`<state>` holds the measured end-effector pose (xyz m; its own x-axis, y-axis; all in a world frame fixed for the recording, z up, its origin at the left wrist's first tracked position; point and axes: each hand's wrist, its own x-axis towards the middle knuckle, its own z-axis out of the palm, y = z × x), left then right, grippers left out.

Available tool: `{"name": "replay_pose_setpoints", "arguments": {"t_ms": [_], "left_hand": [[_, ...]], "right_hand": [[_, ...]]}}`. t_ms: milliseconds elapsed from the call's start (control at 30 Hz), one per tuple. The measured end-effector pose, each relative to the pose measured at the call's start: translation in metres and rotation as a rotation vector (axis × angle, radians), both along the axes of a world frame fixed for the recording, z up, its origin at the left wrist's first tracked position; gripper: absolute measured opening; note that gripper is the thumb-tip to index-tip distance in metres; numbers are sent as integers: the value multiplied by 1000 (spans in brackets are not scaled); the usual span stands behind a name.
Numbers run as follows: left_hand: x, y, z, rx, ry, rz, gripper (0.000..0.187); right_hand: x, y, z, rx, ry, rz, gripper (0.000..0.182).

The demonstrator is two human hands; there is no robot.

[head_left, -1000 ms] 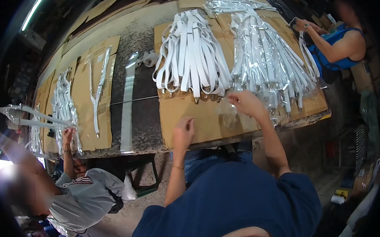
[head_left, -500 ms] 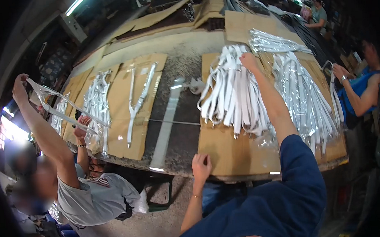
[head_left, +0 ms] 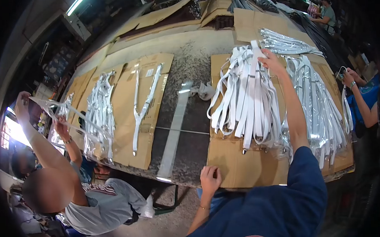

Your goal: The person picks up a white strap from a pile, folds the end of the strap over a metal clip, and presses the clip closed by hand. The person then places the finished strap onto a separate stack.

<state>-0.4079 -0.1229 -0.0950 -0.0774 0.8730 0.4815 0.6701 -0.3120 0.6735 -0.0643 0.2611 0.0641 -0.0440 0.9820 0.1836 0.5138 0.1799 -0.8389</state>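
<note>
A pile of white elastic suspenders [head_left: 240,95] with metal clips lies on cardboard in front of me. At the top of this pile, my right hand [head_left: 272,63] pinches the upper end of one pair of suspenders [head_left: 255,52], and its straps hang down over the others. My left hand [head_left: 210,179] rests by the front edge of the cardboard [head_left: 247,158], fingers loosely curled with nothing visible in them. To the right of my right arm lies a second pile of suspenders [head_left: 316,104] in clear plastic sleeves.
Left of the dark table strip [head_left: 187,148], a single Y-shaped pair of suspenders [head_left: 138,116] lies on cardboard beside a wrapped bundle [head_left: 99,105]. A co-worker [head_left: 91,199] at left lifts a clear sleeve. Another co-worker [head_left: 367,94] at right handles a white strap.
My right hand has lifted a strap end slightly at the top of the pile. My left hand stays near the edge. The left co-worker's raised hands have shifted, and the view has moved slightly.
</note>
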Motion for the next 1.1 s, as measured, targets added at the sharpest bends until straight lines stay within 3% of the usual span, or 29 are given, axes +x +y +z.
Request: {"name": "replay_pose_setpoints", "arguments": {"t_ms": [67,200,267,400,500,567,633,667,700,767,833,867,933,967,1033,1100], "left_hand": [[-1,0,-1,-12,-10,2,10],[-4,0,0,-97,-143,-7,9],[-1,14,49,-13,-175,-29,13],[38,68,128,161,-255,-182,56],[62,117,142,270,-230,-252,60],[68,143,118,-327,-661,-687,46],[61,142,94,-520,-790,-852,48],[58,124,95,-605,-1031,-840,37],[52,111,93,-629,-997,-853,29],[45,93,74,-767,-1086,-863,35],[43,79,37,-884,-1116,-846,35],[42,75,26,-983,-1142,-826,36],[38,59,23,-1028,-1065,-755,32],[35,51,22,-1066,-985,-680,29],[33,46,8,-1010,-1083,-666,35],[30,36,2,-822,-1053,-522,52]], "right_hand": [[-3,-37,20,16,482,216,30],[-23,-126,89,-19,503,337,22],[-36,-161,118,9,457,342,21],[-67,-213,155,55,445,303,23],[-82,-222,165,21,525,312,27],[-84,-208,169,4,545,318,30],[-76,-166,147,22,526,201,31],[-71,-146,133,-6,444,149,30],[-68,-122,115,-35,364,100,30],[-66,-68,65,-68,329,-6,33],[-66,-29,20,-145,384,39,50],[-68,-30,11,-145,384,33,50],[-73,-42,-12,122,-676,-231,52],[-70,-51,-24,112,-677,-230,52],[-48,-71,-42,65,-497,-122,54],[-25,-122,-70,148,-380,-97,54]]}}
